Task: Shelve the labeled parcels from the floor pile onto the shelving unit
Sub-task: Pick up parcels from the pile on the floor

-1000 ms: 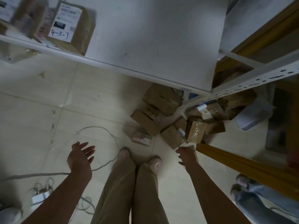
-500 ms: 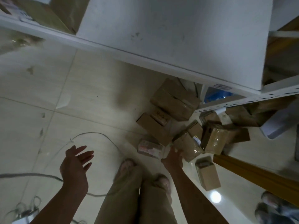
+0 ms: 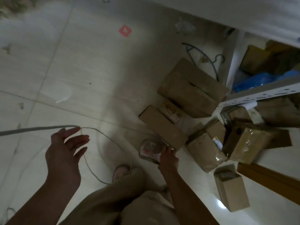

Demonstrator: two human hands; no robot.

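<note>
On the floor [image 3: 97, 78], small parcel [image 3: 148, 149] lies crosswise, right hand [image 3: 168, 157] touching.

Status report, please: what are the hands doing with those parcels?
Left hand open, empty. Right hand on small wrapped parcel, grip unclear. Long box close beside it; cable on floor nearby.

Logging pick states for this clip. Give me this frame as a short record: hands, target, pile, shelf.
left hand: open, fingers spread, holding nothing
right hand: fingers on the wrapped packet's edge; grip unclear
wrapped packet: on the floor, nearest the feet
pile: cardboard boxes on the floor beside the shelving unit
marked box: handwritten 4-2-5 on top
cable: lies on the floor under the left hand
</note>
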